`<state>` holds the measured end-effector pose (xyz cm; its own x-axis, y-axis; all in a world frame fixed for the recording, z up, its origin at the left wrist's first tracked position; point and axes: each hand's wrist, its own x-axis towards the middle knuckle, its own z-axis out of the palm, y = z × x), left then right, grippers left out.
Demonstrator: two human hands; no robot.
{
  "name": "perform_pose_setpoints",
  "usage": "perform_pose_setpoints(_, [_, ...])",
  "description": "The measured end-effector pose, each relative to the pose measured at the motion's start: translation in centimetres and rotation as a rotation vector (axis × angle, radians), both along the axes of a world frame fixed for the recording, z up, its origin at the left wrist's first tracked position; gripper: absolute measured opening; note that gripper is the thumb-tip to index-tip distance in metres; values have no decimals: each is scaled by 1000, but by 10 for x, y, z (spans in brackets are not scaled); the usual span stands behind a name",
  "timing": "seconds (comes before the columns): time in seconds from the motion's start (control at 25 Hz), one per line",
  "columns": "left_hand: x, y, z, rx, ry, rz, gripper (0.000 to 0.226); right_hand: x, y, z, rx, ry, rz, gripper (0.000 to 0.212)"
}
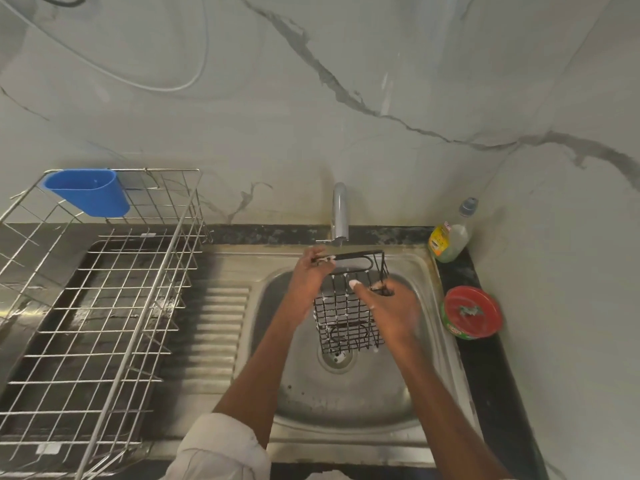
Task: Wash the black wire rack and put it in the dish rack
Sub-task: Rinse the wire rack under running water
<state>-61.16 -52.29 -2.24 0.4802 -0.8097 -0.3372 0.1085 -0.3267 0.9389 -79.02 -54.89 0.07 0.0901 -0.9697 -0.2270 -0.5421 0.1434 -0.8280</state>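
Both hands hold the black wire rack (348,311) over the bowl of the steel sink (346,393), directly below the faucet (338,211). The left hand (309,277) is closed around the rack's upper left corner, its fingers curled over the top rim, with white foam showing between the fingertips. The right hand (389,308) lies against the rack's right side with the fingers bent loosely onto the mesh; it is blurred, so how firmly it grips cannot be told, and a small dark thing at its fingertips is too smeared to identify. The rack is tilted, its open top toward the faucet and its lower end hanging just above the drain (337,356), part of which it covers. Specks of foam cling to the wires. Whether water runs from the faucet is hard to make out. To the left, the metal dish rack (104,306) stands on the dark counter beside the ribbed drainboard, well apart from the wire rack, with a blue cup holder (88,192) hooked on its far rim; its left side is cut off by the frame edge. On the right ledge stand a soap bottle (450,232) and a red-lidded tub (472,311), whose labels are unreadable. A pale sleeve (221,448) shows at the bottom edge, partly cut off.
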Motion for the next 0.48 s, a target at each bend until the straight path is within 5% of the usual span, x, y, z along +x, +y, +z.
perform_pose_setpoints(0.12, [-31,-6,-3,134,25,-87,94,-7,-1,-3,-31,0,-162,42])
perform_pose_setpoints(0.32, [-44,-19,6,165,-6,-172,110,-11,-2,-19,-73,99,-190,59])
perform_pose_setpoints(0.48, [-49,-36,32,254,-259,-321,64,-9,-1,-2,-66,136,-256,52])
